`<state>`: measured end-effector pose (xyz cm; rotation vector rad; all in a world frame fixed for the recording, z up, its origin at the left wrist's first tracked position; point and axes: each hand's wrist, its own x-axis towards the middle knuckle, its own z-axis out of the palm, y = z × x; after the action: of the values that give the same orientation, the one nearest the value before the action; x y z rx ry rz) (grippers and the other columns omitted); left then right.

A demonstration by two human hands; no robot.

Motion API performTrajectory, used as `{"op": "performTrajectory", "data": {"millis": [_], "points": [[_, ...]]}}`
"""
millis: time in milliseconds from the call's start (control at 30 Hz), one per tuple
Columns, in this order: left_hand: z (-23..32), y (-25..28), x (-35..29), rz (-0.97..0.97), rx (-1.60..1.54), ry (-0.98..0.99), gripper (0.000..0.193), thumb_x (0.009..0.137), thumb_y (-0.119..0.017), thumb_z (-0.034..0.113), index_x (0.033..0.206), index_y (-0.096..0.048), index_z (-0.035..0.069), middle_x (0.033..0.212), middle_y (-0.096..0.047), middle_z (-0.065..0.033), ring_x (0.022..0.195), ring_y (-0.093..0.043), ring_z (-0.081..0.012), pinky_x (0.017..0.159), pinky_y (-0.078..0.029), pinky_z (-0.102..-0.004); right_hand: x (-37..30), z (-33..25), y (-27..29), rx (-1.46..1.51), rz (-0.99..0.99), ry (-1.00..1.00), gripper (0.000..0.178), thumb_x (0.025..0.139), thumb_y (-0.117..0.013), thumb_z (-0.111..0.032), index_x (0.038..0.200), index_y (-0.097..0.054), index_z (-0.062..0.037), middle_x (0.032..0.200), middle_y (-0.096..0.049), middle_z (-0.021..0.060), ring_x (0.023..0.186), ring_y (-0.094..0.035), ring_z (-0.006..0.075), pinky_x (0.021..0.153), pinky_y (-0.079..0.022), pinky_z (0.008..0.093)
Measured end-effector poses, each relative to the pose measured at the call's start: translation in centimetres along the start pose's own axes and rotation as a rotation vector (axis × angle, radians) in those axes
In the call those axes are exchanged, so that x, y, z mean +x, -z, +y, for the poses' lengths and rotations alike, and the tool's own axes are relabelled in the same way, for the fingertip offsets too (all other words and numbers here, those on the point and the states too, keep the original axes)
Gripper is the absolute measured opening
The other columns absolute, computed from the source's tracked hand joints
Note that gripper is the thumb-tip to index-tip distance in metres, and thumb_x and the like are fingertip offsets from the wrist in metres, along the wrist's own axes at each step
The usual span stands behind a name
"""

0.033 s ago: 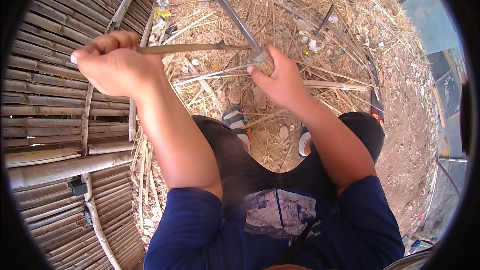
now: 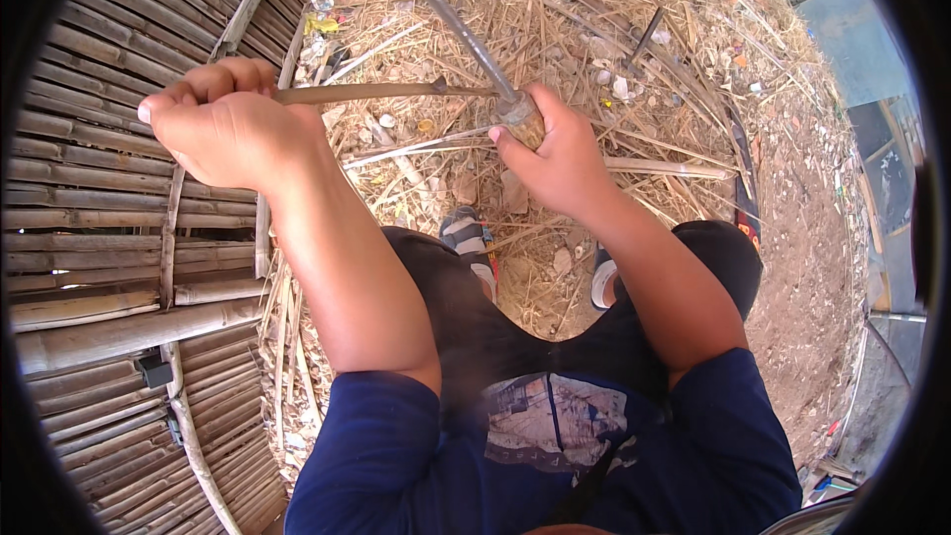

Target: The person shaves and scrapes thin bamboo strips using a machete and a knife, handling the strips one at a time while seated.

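Observation:
My left hand [image 2: 233,129] is closed around one end of a thin bamboo strip [image 2: 362,93], held level above the ground. A small dark nub sticks up from the strip, perhaps a node. My right hand [image 2: 550,154] grips the wooden handle [image 2: 522,123] of a long-bladed knife with a metal collar. Its narrow grey blade [image 2: 451,20] slants up and to the left, out of the top of the view. The strip's far end meets the base of the blade just by the collar; whether they touch I cannot tell.
A bamboo slat wall [image 2: 99,168] stands close on my left. Straw, split bamboo and litter cover the ground [image 2: 495,30]. A dark hammer-like tool [image 2: 646,40] stands farther off to the right. My shoes [image 2: 466,236] lie below my hands. Grey-blue sheets [image 2: 852,40] line the right side.
The blade has turned slightly and looks narrower, its upper part a little farther left. Both hands keep nearly the same place and grip.

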<state>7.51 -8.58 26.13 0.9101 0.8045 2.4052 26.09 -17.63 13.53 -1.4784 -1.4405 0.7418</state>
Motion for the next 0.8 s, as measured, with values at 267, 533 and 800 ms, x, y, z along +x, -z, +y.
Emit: {"op": "performTrajectory", "data": {"millis": [267,533,800], "points": [[-0.7,0.1,0.5,0.013,0.049,0.019,0.043,0.107,-0.032,0.036,0.071,-0.033,0.013,0.056,-0.035,-0.0008,0.049,-0.033,-0.0146,0.049,-0.031,-0.0308,-1.0,9.3,-4.7,-0.448,-0.041,-0.085,0.039,0.080,-0.075,-0.017,0.113,-0.059,-0.0042,0.081,-0.069,0.0236,0.076,-0.069,0.0416,0.070,-0.054,0.0516],[0.0,0.0,0.3,-0.026,-0.030,0.011,0.032,0.106,-0.037,0.033,0.083,-0.034,0.011,0.062,-0.029,0.0006,0.054,-0.028,-0.0137,0.052,-0.028,-0.0302,0.6,8.3,-2.0,-0.028,-0.221,-0.224,0.043,0.079,-0.073,-0.020,0.117,-0.065,0.0006,0.083,-0.070,0.0185,0.080,-0.070,0.0313,0.074,-0.053,0.0417],[-1.1,0.2,0.4,-0.241,-0.087,-0.044,0.045,0.107,-0.038,0.054,0.086,-0.038,0.013,0.067,-0.035,-0.0005,0.056,-0.033,-0.0135,0.051,-0.031,-0.0291,0.5,6.6,-0.6,-0.127,-0.195,-0.194,0.038,0.086,-0.075,-0.023,0.115,-0.065,0.0006,0.087,-0.070,0.0171,0.077,-0.067,0.0255,0.075,-0.052,0.0382]]}}
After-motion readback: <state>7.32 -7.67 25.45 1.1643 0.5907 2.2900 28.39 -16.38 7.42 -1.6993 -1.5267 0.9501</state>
